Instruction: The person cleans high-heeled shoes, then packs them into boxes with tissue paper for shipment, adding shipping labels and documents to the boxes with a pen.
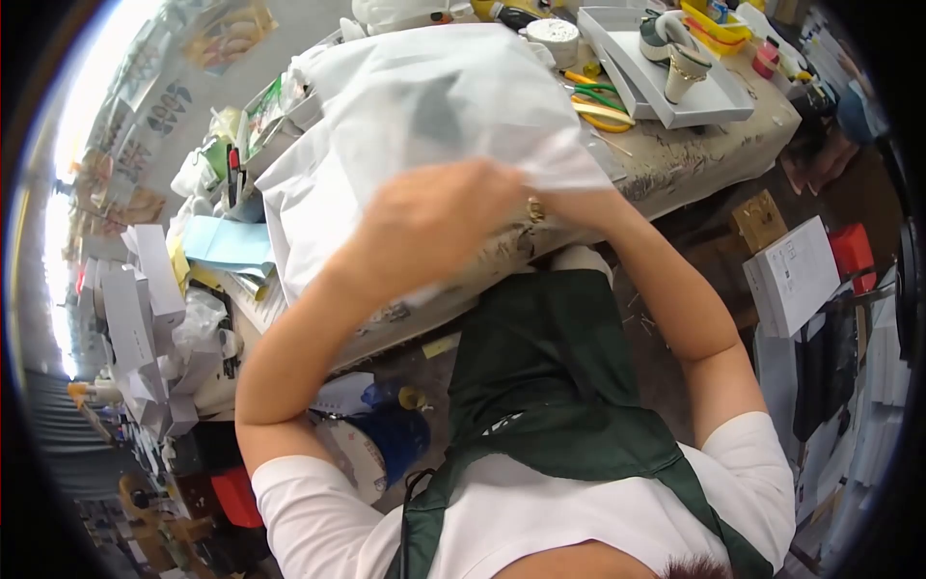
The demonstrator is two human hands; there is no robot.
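A green apron [550, 386] fills the near view. Beyond it the left hand [429, 222] is clenched on a white plastic bag [424, 106] that drapes over the table's [675, 169] near edge. The bag and the left hand half hide the right hand [545, 207], so its grip cannot be told. Scissors [598, 101] and a grey tray [719, 104] lie toward the far right corner.

right hand [536, 206] half hidden, bag [424, 96] contents unseen

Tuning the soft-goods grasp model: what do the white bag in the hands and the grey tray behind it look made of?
White bag: thin sheet, probably plastic film or nonwoven. It is matte and softly creased, a dark shape shows through it, and it bunches where the left hand grips. Grey tray: rigid, smooth and matte with straight, even walls, likely moulded plastic.
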